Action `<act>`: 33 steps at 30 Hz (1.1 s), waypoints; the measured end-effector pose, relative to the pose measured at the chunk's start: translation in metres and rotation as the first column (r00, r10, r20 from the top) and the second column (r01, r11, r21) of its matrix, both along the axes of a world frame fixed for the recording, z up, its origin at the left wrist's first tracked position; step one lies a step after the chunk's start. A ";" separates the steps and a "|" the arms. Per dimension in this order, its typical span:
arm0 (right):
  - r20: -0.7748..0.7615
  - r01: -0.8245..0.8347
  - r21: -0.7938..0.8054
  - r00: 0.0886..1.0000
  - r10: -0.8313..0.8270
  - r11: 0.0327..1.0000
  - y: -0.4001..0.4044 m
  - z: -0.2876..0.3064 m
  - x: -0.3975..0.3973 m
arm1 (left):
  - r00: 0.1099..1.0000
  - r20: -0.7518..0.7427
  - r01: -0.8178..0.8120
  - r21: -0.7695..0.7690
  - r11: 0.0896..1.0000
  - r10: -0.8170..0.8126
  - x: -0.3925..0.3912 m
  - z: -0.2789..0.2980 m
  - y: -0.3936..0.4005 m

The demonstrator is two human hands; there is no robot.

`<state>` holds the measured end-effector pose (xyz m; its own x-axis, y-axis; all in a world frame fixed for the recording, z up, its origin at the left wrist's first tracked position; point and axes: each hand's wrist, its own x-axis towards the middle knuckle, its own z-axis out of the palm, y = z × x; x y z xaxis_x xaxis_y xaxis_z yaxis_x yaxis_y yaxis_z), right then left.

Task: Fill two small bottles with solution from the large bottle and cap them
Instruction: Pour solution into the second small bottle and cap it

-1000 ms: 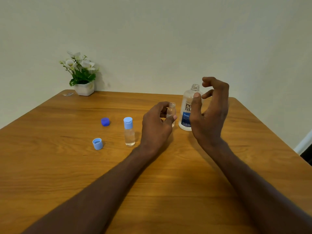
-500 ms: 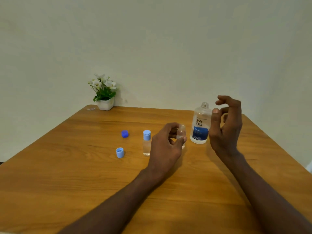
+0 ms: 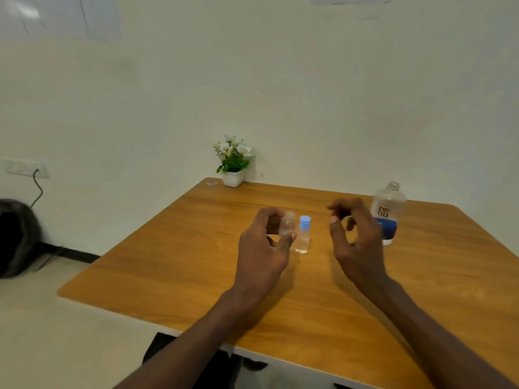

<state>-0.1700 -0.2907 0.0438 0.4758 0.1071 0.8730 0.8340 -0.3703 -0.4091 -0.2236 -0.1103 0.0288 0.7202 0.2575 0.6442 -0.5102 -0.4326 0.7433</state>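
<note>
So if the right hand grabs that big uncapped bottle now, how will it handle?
The large bottle looks mostly empty, liquid only near its base, so probably light. It is tall on a narrow base, so a sideways nudge might tip it. With no cap on its neck, tipping would likely spill. The right hand is beside it, holding nothing.

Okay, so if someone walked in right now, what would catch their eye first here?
Probably the two hands raised mid-table: the left hand holds a small uncapped clear bottle, the right hand is loosely curled and empty. Between them stands a small bottle with a light blue cap; the open large bottle stands far right, a white flower pot at the back edge.
</note>
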 end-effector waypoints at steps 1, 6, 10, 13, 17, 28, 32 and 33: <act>-0.021 -0.013 -0.055 1.000 0.012 0.998 0.009 -0.003 -0.003 | 0.999 -0.019 -0.043 -0.012 0.999 0.043 -0.001 -0.001 0.010; -0.327 -0.062 -0.372 0.942 -0.068 0.926 0.055 -0.023 -0.003 | 0.972 -0.123 -0.204 -0.012 0.979 0.201 -0.007 -0.008 0.049; -0.341 -0.109 -0.555 0.934 -0.106 0.825 0.081 -0.036 -0.004 | 0.952 -0.176 -0.251 0.018 0.968 0.250 -0.009 -0.019 0.064; -0.259 -0.040 -0.690 0.946 -0.195 0.722 0.093 -0.040 -0.001 | 0.946 -0.202 -0.254 0.017 0.967 0.252 -0.008 -0.021 0.066; -0.276 -0.056 -0.690 0.942 -0.191 0.722 0.090 -0.041 -0.001 | 0.952 -0.232 -0.203 0.012 0.979 0.200 -0.008 -0.019 0.060; -0.589 0.114 0.079 0.807 -0.046 0.990 -0.015 -0.016 -0.038 | 0.968 -0.211 0.127 -0.065 0.990 -0.138 -0.016 -0.005 0.005; -0.608 0.193 0.217 0.794 -0.022 0.957 -0.050 -0.005 -0.021 | 0.953 -0.223 0.200 -0.056 0.978 -0.207 -0.007 -0.008 -0.028; -0.607 0.205 0.227 0.794 -0.027 0.952 -0.055 -0.004 -0.016 | 0.948 -0.228 0.215 -0.056 0.975 -0.222 -0.003 -0.008 -0.037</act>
<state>-0.1856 -0.3460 0.0396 0.8990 -0.1767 0.4007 0.3527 -0.2504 -0.9016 -0.2263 -0.1470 0.0207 0.8894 0.0933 0.4474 -0.4021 -0.3055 0.8631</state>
